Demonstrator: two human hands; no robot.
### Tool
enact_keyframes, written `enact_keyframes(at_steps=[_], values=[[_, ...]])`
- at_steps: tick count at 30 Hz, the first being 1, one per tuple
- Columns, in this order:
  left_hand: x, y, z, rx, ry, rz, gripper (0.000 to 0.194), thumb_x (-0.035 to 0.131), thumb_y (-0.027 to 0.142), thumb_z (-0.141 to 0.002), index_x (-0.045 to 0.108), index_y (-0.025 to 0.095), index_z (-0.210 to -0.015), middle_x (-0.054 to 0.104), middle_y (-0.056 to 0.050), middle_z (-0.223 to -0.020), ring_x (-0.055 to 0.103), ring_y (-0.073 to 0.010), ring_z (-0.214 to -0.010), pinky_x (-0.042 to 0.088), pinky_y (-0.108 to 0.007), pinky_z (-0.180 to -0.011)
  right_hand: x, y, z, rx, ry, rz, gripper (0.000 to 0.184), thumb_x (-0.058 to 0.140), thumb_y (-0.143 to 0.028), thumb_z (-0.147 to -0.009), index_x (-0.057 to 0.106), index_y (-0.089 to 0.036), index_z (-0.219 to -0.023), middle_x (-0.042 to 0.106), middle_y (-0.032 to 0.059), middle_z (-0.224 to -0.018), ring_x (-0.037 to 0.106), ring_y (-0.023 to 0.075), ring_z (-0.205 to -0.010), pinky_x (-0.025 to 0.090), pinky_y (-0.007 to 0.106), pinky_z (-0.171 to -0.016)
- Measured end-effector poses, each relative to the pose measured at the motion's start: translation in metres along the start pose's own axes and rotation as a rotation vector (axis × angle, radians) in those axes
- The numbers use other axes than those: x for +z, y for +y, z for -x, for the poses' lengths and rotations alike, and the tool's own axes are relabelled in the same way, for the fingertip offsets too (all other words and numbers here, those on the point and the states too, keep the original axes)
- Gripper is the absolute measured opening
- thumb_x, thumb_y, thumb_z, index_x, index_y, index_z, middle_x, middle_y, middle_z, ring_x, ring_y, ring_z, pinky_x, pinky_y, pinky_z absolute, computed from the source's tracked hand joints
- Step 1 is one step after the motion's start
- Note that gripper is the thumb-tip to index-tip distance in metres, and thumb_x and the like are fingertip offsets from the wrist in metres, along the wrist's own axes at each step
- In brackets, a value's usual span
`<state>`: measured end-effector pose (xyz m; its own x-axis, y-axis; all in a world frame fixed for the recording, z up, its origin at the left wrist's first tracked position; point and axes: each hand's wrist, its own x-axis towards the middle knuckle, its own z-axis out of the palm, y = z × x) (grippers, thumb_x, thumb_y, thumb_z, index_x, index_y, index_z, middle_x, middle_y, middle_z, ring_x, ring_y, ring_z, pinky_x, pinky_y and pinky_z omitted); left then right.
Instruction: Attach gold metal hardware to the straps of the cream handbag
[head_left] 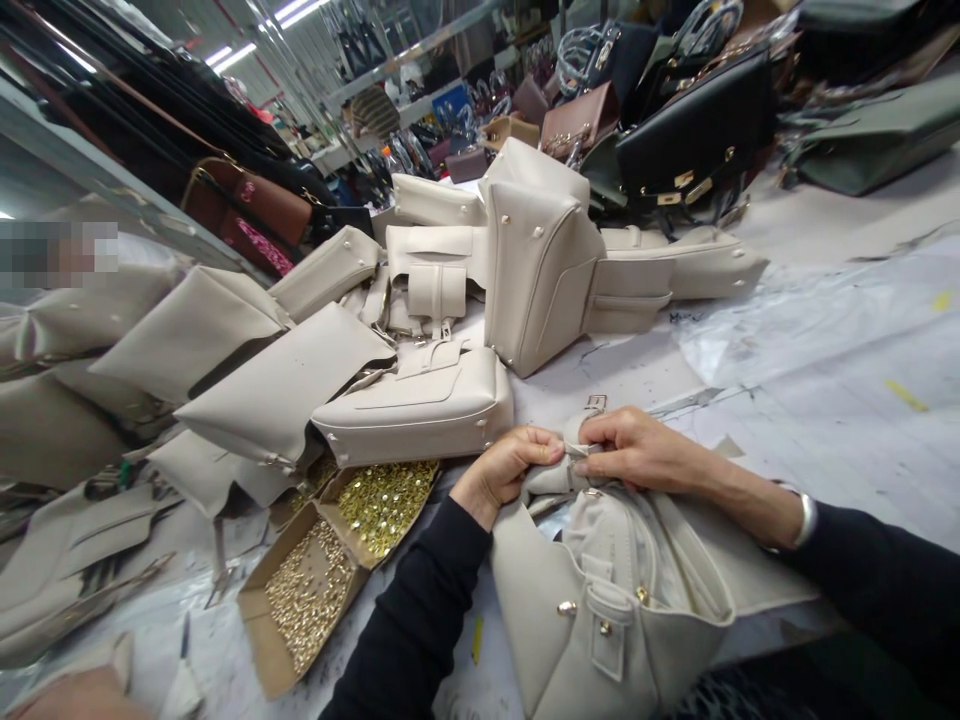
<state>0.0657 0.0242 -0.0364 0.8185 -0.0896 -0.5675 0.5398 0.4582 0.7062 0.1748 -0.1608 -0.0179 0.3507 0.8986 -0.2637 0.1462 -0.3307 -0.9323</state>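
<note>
A cream handbag (637, 650) lies before me with its mouth open, showing a pale lining and gold-coloured fittings. At its far side, my left hand (510, 462) pinches a strap piece of the bag between thumb and fingers. Close beside it, my right hand (645, 450) grips the same strap (576, 434), its fingers curled. A small metal buckle (596, 402) sticks up just beyond my right fingers. Whether a small part is held between the fingertips is hidden.
Left of my left forearm, cardboard trays hold gold-coloured studs (386, 505) and small rivets (307, 595). Several cream bags (420, 405) are piled behind and to the left. Black bags (697, 130) stand at the back right. Part of a person's hand (82, 695) shows at lower left.
</note>
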Motion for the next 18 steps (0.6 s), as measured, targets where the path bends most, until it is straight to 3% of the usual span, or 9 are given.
enact_keyframes(at_steps=[6,10,13,15,18], values=[[0.016,0.003,0.022,0.100,0.079,-0.071,0.044,0.096,0.038,-0.055,0.067,0.010,-0.071,0.059,0.001,-0.061,0.047,-0.0055,-0.053,0.033,-0.017,-0.052,-0.003,0.002,0.004,0.027,0.000,-0.131,0.027,0.068,-0.040,-0.078,0.056,-0.018,-0.067,0.046,-0.0068,-0.048,0.046,0.0092,-0.039,0.029,0.018,-0.036],[0.038,0.008,0.039,0.180,0.222,-0.330,0.039,0.088,0.024,-0.061,0.072,0.010,-0.094,0.069,-0.002,-0.083,0.058,-0.0118,-0.071,0.044,-0.020,-0.066,-0.004,0.007,0.006,0.007,0.026,-0.145,0.025,0.067,-0.039,-0.080,0.060,-0.017,-0.071,0.049,-0.0062,-0.047,0.047,0.0091,-0.039,0.031,0.016,-0.035],[0.054,0.009,0.041,0.242,0.361,-0.520,0.026,0.076,0.020,-0.068,0.074,0.010,-0.092,0.068,-0.001,-0.079,0.056,-0.0114,-0.068,0.042,-0.021,-0.063,-0.006,0.011,0.007,0.022,0.040,-0.177,0.028,0.069,-0.044,-0.079,0.061,-0.017,-0.075,0.050,-0.0060,-0.044,0.047,0.0097,-0.038,0.032,0.016,-0.034],[0.060,0.007,0.039,0.267,0.394,-0.574,0.023,0.072,0.022,-0.071,0.074,0.010,-0.090,0.067,0.000,-0.076,0.054,-0.0112,-0.065,0.040,-0.021,-0.061,-0.008,0.013,0.007,0.017,0.012,-0.226,0.033,0.071,-0.048,-0.077,0.061,-0.017,-0.076,0.050,-0.0057,-0.045,0.047,0.0098,-0.038,0.034,0.016,-0.035],[0.067,0.004,0.040,0.379,0.473,-0.764,0.019,0.068,0.021,-0.075,0.074,0.014,-0.091,0.070,-0.001,-0.081,0.061,-0.0145,-0.073,0.044,-0.024,-0.069,-0.012,0.011,0.010,-0.028,-0.047,-0.274,0.037,0.071,-0.052,-0.078,0.061,-0.016,-0.080,0.053,-0.0048,-0.047,0.050,0.0103,-0.040,0.038,0.017,-0.038]])
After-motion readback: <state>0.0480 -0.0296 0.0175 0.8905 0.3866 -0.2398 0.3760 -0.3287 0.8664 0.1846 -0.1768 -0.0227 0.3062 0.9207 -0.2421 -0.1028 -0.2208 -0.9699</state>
